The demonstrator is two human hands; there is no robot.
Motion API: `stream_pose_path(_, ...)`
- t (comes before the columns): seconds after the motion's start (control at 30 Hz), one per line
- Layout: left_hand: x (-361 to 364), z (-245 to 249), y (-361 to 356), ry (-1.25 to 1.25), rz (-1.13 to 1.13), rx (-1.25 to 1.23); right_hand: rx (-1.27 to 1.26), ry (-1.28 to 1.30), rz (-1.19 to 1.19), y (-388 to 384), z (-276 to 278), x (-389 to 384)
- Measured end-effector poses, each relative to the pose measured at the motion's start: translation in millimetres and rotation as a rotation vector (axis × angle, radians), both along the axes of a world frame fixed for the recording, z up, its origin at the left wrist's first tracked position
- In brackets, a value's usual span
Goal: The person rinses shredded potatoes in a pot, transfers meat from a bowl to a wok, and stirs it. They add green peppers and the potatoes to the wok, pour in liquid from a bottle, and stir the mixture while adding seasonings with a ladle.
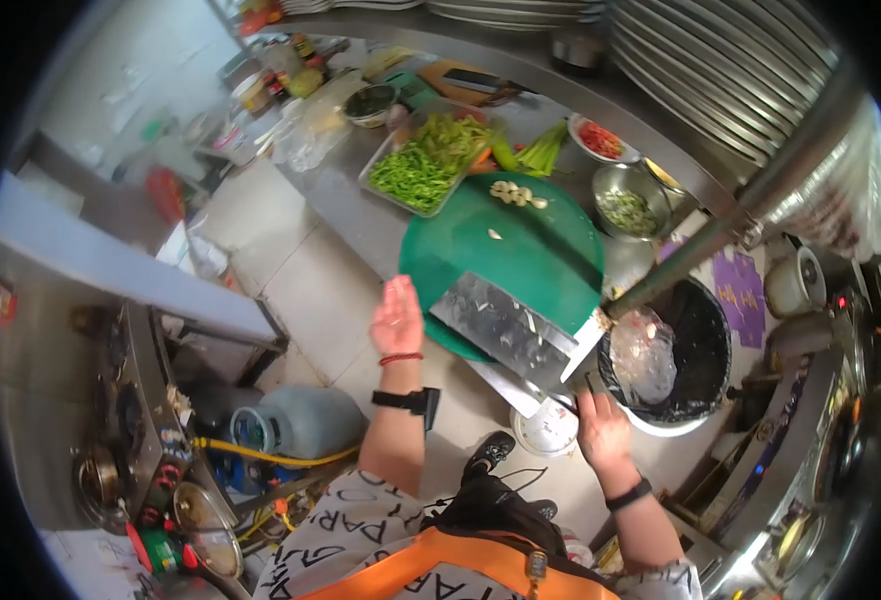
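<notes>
My right hand [603,430] grips the handle of a broad cleaver [500,325], its blade lying flat over the near edge of a round green cutting board [550,240]. Small pale bits stick to the blade. To the left of the board, my left hand [397,318] is held out empty, palm up and fingers stretched. Several peeled garlic cloves [516,194] sit in a group at the board's far side. A single pale piece of garlic [494,234] lies apart, nearer the blade.
Behind the board stand a tray of chopped green vegetables [410,180], a bowl of red pieces [600,140] and a metal bowl of chopped greens [627,210]. A black-lined bin [695,360] is at the right. A gas cylinder [310,420] stands at lower left. A metal pole [705,245] slants across the right.
</notes>
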State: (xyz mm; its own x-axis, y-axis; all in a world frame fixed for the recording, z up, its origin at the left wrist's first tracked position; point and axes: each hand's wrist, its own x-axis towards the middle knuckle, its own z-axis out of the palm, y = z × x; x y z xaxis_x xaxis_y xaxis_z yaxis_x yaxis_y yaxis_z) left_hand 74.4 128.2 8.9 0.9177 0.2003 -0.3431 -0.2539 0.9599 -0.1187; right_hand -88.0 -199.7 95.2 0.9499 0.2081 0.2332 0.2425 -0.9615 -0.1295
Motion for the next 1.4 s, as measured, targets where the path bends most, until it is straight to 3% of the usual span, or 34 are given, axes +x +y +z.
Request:
stream_pose_path(0.13,-30,53,-12,-0.012,0.0,0.086,-0.042,-0.029,-0.008,1,-43,35)
stream_pose_path(0.2,-45,91,-46,0.002,-0.148,0.145,0.057,0.039,-0.037,6,-60,51)
stream_pose_path(0.23,-55,97,-61,-0.11,-0.311,0.072,0.111,-0.001,-0.059,7,-79,58)
stream_pose_path(0.3,-72,101,-99,-0.081,-0.446,0.051,0.364,0.034,-0.084,5,-72,57)
stream_pose_path(0.4,-97,123,-185,-0.114,-0.759,0.034,0.574,-0.032,-0.126,-27,-67,31)
stream_pose_path(0.43,-104,132,-212,-0.019,-0.805,0.004,0.625,-0.095,-0.162,-44,-56,14)
stream_pose_path(0.53,-121,131,-294,0.009,-1.088,-0.025,0.783,0.024,-0.493,-108,-51,-54)
stream_pose_path(0.63,-149,127,-394,-0.042,-1.356,0.089,0.821,-0.064,-0.777,-201,-89,-130)
stream_pose_path(0.73,-193,139,-505,-0.139,-1.53,0.183,1.072,-0.393,-1.287,-318,-96,-205)
stream_pose_path(0.8,-223,140,-579,-0.112,-1.624,0.135,0.975,-0.748,-1.569,-404,-91,-250)
stream_pose_path(0.87,-259,142,-649,-0.154,-1.745,0.206,1.102,-0.873,-1.968,-465,-74,-293)
stream_pose_path(0.93,-295,146,-719,-0.187,-1.89,0.19,1.348,-0.969,-2.157,-505,-74,-327)
stream_pose_path(1.0,-337,159,-788,-0.28,-1.995,0.226,1.395,-0.995,-2.113,-521,-76,-350)
stream_pose_path(1.13,-422,165,-919,-0.597,-2.059,0.373,1.358,-0.894,-1.996,-507,-83,-366)
stream_pose_path(1.2,-466,141,-983,-1.022,-1.938,0.49,1.489,-0.895,-1.931,-495,-62,-368)
stream_pose_path(1.27,-511,99,-1046,-1.568,-1.757,1.004,1.468,-0.903,-1.889,-487,-62,-372)
stream_pose_path(1.33,-539,51,-1092,-2.297,-1.19,1.445,1.487,-0.958,-1.923,-492,-66,-377)
stream_pose_path(1.37,-553,27,-1110,-2.325,-1.215,1.426,1.514,-1.019,-1.947,-496,-70,-380)
stream_pose_path(1.4,-567,5,-1124,-2.623,-1.154,1.57,1.539,-1.08,-1.969,-502,-74,-384)
